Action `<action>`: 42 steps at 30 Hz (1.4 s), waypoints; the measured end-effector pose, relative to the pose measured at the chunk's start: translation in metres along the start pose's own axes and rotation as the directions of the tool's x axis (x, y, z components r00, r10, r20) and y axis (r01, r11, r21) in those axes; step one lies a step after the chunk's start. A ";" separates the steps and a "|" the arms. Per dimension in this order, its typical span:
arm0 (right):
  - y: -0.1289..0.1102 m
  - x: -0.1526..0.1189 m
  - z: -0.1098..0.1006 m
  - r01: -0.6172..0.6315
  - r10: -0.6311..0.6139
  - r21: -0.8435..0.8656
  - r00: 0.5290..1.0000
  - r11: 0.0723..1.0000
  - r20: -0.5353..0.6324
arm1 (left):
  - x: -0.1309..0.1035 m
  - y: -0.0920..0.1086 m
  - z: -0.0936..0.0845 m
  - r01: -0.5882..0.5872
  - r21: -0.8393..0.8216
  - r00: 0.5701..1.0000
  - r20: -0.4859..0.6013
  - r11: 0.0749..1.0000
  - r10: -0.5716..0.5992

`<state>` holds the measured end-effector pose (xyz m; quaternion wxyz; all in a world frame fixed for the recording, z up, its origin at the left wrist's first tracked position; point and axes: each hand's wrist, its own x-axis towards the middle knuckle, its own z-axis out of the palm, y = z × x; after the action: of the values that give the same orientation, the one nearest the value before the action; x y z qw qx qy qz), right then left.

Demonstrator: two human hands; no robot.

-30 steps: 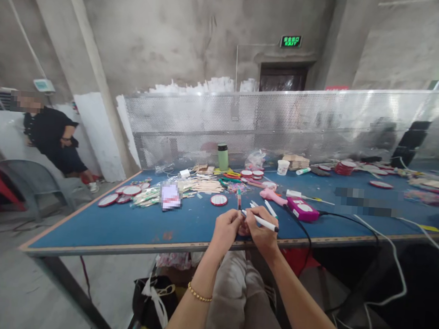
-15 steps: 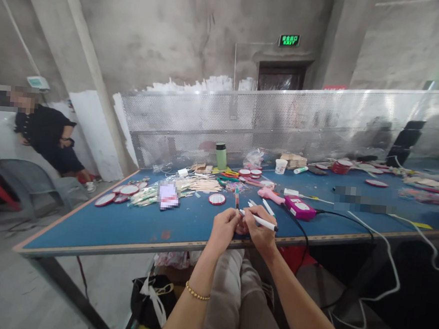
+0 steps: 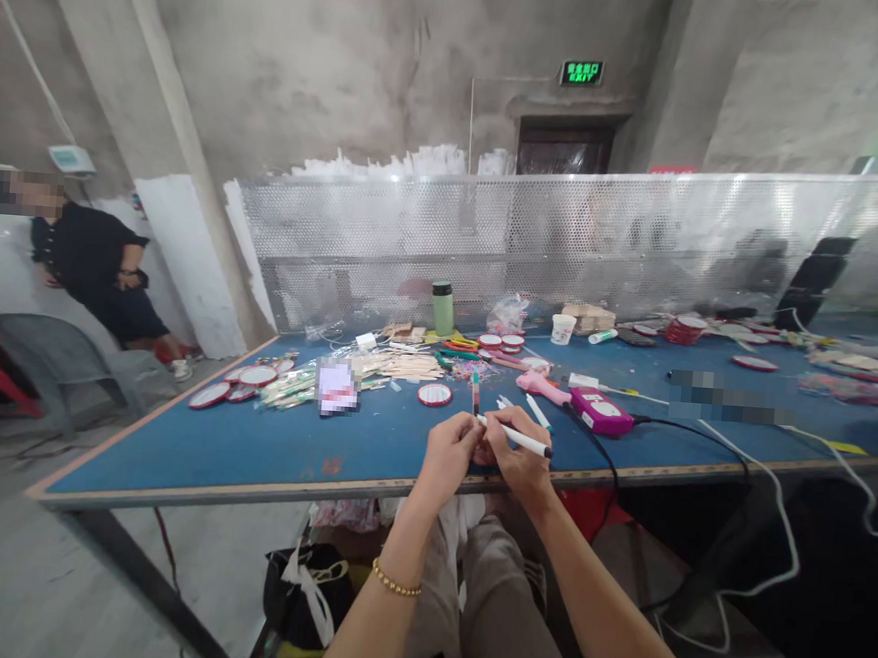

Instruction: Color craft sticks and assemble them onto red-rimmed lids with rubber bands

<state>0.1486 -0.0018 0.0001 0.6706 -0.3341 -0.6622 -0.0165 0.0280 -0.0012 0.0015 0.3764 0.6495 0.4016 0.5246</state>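
My right hand (image 3: 518,462) is closed round a white marker (image 3: 525,440) with a dark end, its tip pointing left. Close beside it, my left hand (image 3: 448,454) is closed in a pinch; what it holds is too small to make out. Both hands are at the front edge of the blue table (image 3: 249,461). A marker with a red and green body (image 3: 475,387) lies just beyond the fingers. White pens (image 3: 538,412) lie to the right, and a round red-rimmed disc (image 3: 434,395) sits to the left.
A pink glue gun (image 3: 544,388) and a magenta box (image 3: 602,413) with cables lie at the right. Wooden sticks (image 3: 410,366), a green bottle (image 3: 442,309) and a paper cup (image 3: 562,329) stand or lie farther back. A person (image 3: 102,260) is at the far left.
The marker in my right hand has shifted slightly up and left. Both hands stay close together at the table edge. The view has moved slightly.
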 end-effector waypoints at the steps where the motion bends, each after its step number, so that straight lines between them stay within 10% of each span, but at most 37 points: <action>1: 0.000 0.000 0.000 0.002 -0.002 -0.001 1.000 1.000 0.001 | 0.000 0.000 0.000 -0.003 0.000 1.000 -0.003 1.000 0.003; 42: 0.001 0.000 0.002 0.048 -0.049 -0.016 0.998 0.999 -0.034 | 0.000 0.001 0.000 -0.006 0.003 1.000 0.014 1.000 0.006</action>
<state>0.1475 0.0001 -0.0003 0.6787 -0.3226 -0.6584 -0.0433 0.0277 -0.0016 0.0022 0.3766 0.6550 0.3978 0.5206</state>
